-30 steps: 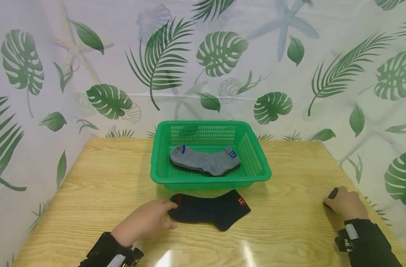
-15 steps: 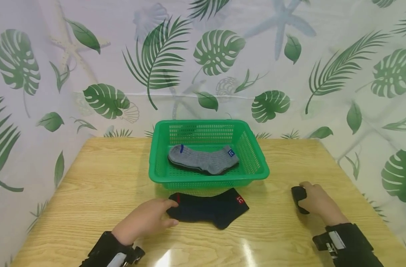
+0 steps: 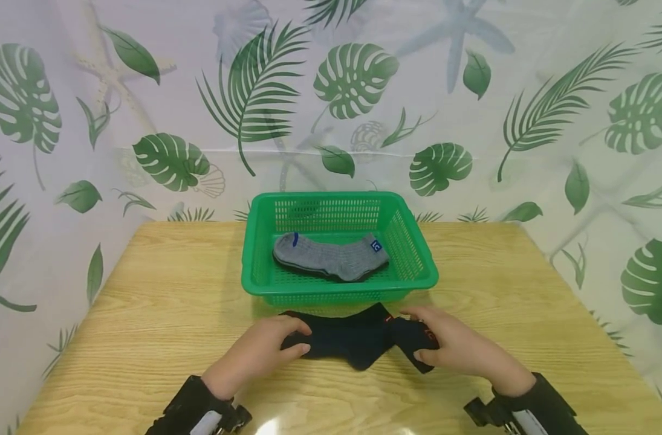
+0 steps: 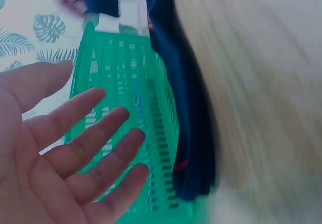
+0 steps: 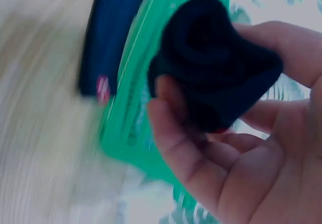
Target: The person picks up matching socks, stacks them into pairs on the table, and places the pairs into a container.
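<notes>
A dark navy sock [image 3: 341, 339] with red marks lies flat on the table in front of the basket. My left hand [image 3: 259, 353] is over its toe end; in the left wrist view the fingers are spread and hold nothing. A second dark sock [image 3: 413, 341], folded into a small bundle with a red logo, is gripped by my right hand [image 3: 464, 349] at the flat sock's cuff end. In the right wrist view, thumb and fingers wrap round this folded sock [image 5: 216, 58]; its inner layers are too dark to tell apart.
Behind the socks stands a green plastic basket [image 3: 341, 287] with slotted walls. Grey socks [image 3: 336, 257] with a blue label lie in it, above something darker. A leaf-patterned cloth [image 3: 276, 163] hangs behind the wooden table [image 3: 167, 302].
My right hand has carried the folded sock leftward from the table's right side to the flat sock's cuff. My left hand has shifted slightly right, further over the toe.
</notes>
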`<state>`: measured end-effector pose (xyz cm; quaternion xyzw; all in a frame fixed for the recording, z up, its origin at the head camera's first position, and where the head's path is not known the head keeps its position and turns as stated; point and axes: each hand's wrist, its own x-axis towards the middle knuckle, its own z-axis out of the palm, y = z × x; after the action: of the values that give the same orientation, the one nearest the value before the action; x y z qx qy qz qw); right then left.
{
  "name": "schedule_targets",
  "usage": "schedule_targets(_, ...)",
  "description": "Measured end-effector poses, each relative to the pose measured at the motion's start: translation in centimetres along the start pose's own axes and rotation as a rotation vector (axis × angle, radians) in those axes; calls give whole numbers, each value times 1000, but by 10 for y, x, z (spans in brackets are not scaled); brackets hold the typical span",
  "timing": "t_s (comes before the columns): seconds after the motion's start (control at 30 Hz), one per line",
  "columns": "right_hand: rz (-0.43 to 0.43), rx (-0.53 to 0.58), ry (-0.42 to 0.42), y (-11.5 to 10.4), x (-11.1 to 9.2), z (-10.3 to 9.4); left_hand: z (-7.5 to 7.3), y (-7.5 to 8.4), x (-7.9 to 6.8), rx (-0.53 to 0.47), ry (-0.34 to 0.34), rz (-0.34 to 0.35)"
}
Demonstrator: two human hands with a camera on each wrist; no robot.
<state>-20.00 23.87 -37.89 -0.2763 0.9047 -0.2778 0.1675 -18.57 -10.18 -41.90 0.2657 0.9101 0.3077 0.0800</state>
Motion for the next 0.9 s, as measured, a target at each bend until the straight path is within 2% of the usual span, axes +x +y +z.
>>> schedule_targets(0.1,-54,48,-21,-18,7,9,8,2,6,-46,-17,24)
schedule_targets(0.23,-103,151,29,-35,17,22,18,9,16,-178,-34,47)
schedule_targets(0.37,-133,343,142,-45,27,32,23,18,22,-295,-8,102)
schedule_targets(0.5,-202,512,263,-55,33,35,26,22,25,-326,23,185)
schedule_targets(0.63,-285,632,362,-63,33,28,27,18,24,-383,-21,221)
schedule_targets(0.77,-304,658,454,-62,28,14,26,9,18,-384,-68,195)
schedule_targets(0.83,-269,634,483,-59,24,8,23,4,14,-369,-58,176)
schedule_targets(0.9,-208,575,504,-54,20,3,18,0,11,-402,-43,134)
